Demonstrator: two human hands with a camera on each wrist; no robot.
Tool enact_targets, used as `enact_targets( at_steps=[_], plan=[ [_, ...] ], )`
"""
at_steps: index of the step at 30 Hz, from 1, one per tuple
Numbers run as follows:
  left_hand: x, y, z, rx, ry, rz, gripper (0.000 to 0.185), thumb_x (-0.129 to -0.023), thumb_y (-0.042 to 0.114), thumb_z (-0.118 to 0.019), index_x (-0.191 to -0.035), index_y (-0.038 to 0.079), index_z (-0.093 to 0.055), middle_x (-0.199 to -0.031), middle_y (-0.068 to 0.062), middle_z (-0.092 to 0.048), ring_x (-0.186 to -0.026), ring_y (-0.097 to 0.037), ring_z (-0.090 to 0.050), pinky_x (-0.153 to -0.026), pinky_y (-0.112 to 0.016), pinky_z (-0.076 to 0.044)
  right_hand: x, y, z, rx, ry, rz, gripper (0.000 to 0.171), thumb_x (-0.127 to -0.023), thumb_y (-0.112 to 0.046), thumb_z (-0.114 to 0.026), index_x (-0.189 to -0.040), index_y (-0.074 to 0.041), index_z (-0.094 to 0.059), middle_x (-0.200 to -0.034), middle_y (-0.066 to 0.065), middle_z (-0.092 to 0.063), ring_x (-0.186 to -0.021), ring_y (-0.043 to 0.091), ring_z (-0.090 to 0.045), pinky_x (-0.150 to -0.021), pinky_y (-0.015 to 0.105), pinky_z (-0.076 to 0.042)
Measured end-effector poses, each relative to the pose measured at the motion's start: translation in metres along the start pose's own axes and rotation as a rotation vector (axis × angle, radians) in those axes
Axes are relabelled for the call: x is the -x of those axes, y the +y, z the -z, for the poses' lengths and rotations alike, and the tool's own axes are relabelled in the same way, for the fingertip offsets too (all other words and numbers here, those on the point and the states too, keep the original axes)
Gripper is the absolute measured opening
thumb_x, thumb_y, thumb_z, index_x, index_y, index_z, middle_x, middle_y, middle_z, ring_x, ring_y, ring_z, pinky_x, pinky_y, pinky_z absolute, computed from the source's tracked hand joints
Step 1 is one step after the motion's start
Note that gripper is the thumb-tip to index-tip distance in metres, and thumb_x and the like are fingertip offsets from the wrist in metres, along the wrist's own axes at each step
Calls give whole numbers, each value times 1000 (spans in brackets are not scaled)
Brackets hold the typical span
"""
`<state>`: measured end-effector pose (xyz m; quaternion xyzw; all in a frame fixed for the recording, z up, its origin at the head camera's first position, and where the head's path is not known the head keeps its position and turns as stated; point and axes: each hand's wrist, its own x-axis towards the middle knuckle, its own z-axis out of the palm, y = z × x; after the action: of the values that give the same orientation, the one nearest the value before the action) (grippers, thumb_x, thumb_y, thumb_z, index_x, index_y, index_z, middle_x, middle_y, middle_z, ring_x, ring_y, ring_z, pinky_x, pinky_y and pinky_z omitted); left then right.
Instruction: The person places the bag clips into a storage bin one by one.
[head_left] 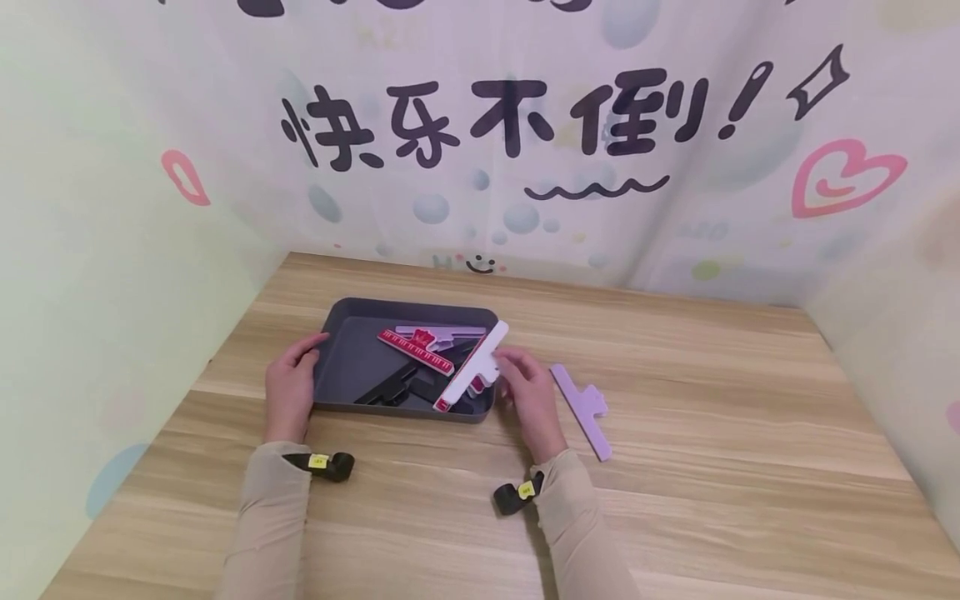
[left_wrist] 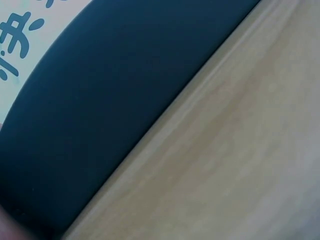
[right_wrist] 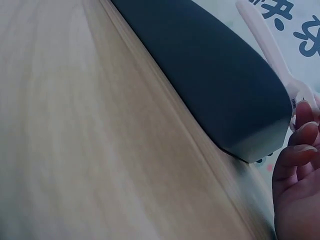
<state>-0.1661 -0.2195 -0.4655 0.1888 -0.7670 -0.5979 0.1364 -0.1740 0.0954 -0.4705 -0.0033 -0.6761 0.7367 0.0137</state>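
Wooden tabletop (head_left: 675, 500): a white plastic clip (head_left: 474, 367) is pinched by the right hand (head_left: 528, 398) over the dark grey tray (head_left: 352, 367), whose rim is touched by the relaxed left hand (head_left: 291, 385); a loosened pinch could drop it outside.

Wooden table (head_left: 675, 467); printed backdrop (head_left: 525, 167) with black characters, pink hearts.

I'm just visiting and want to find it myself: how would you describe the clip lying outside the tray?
Start at the dark grey tray on the wooden table. Just to its right, past the person's right hand, one lilac clip lies flat on the bare wood. It is the only clip outside the tray; the red, black and white ones are in or over the tray.
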Motion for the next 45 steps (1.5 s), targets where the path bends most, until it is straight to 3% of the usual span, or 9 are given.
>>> enact_targets(
  at_steps=[10,16,26,45],
  plan=[
    [0,0,0,13,-5,0,28,-94,22,-43,-115,20,-62,-128,5,-50,-119,-8,-40,-99,-28,-31,2,-2,-2,51,-32,-7,27,-80,-37,-63,-99,-18,-66,-68,5,-50,-57,14,-44,-46,24,-37],
    [0,-1,0,6,-3,-1,27,-94,21,-44,-114,20,-62,-127,5,-51,-118,-8,-41,-99,-28,-32,4,-3,-5,172,-71,11,21,-83,-34,-61,-99,-21,-66,-86,3,-59,-62,15,-46,-47,28,-40],
    [-1,-3,-1,5,-5,-3,28,-93,21,-44,-114,20,-62,-127,5,-51,-118,-8,-41,-99,-29,-32,4,-2,-5,151,-60,-5,20,-83,-35,-61,-98,-22,-66,-79,11,-53,-59,15,-44,-46,26,-37],
    [-1,-3,-1,-7,-10,-1,28,-94,22,-44,-115,21,-62,-127,7,-50,-119,-7,-40,-99,-29,-31,3,1,-4,180,-67,19,18,-85,-32,-59,-98,-21,-66,-82,6,-56,-60,16,-45,-46,26,-37]
  ],
)
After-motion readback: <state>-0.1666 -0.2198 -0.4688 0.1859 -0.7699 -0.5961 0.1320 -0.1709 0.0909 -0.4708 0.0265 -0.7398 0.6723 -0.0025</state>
